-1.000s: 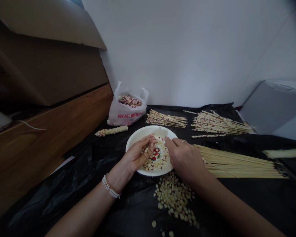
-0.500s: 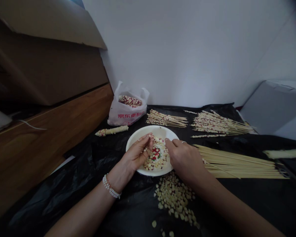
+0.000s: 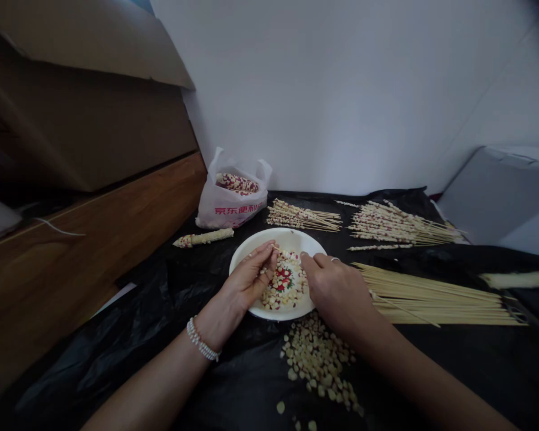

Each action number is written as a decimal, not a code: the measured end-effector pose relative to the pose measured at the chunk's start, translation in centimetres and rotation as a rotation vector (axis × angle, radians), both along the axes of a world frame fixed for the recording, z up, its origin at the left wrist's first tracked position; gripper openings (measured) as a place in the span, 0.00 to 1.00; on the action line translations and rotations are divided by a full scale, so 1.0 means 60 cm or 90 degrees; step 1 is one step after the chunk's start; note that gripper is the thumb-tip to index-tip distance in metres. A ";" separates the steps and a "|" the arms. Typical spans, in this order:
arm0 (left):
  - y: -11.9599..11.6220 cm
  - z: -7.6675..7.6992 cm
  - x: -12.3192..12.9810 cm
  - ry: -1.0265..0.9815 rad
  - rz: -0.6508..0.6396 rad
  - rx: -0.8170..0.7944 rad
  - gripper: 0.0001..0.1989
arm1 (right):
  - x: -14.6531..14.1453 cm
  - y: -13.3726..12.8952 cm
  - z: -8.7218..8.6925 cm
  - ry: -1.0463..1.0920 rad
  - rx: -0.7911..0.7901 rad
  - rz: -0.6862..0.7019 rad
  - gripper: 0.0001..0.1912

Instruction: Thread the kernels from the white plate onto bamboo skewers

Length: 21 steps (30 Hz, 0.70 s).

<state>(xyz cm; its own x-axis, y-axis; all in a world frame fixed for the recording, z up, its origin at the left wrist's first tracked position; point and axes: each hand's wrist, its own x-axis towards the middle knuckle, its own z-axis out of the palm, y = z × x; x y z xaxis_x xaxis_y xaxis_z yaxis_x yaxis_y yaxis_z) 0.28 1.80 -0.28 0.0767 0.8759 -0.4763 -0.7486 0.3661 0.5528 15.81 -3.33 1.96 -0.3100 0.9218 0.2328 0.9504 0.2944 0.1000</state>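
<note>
Over a white bowl [image 3: 244,247] holding loose corn kernels [image 3: 278,297], both my hands are close together. My right hand [image 3: 336,290] is closed round a bamboo skewer [image 3: 415,316], whose bare end sticks out behind the hand to the right. A few pale and purple kernels [image 3: 290,255] sit on its front part, between the hands. My left hand [image 3: 250,275] pinches at the skewer's tip, with what looks like a corn kernel in the fingertips, partly hidden. Below the bowl, a heap of kernels [image 3: 321,356] lies on black plastic sheeting [image 3: 170,353].
Bare skewers [image 3: 449,296] lie at right. Behind the bowl are two bundles of kernel-threaded skewers [image 3: 303,214]. A plastic bag [image 3: 233,206] holds corn cobs; a partly stripped cob [image 3: 206,237] lies before it. Another cob [image 3: 518,279] is far right. A cardboard box [image 3: 94,120] stands left.
The left fingers have shifted very slightly at the skewer's tip. The skewer's rear end has moved a touch; everything else stays put.
</note>
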 end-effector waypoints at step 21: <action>0.002 -0.006 -0.003 -0.005 -0.037 0.015 0.09 | 0.000 0.000 -0.012 -0.005 0.054 0.017 0.18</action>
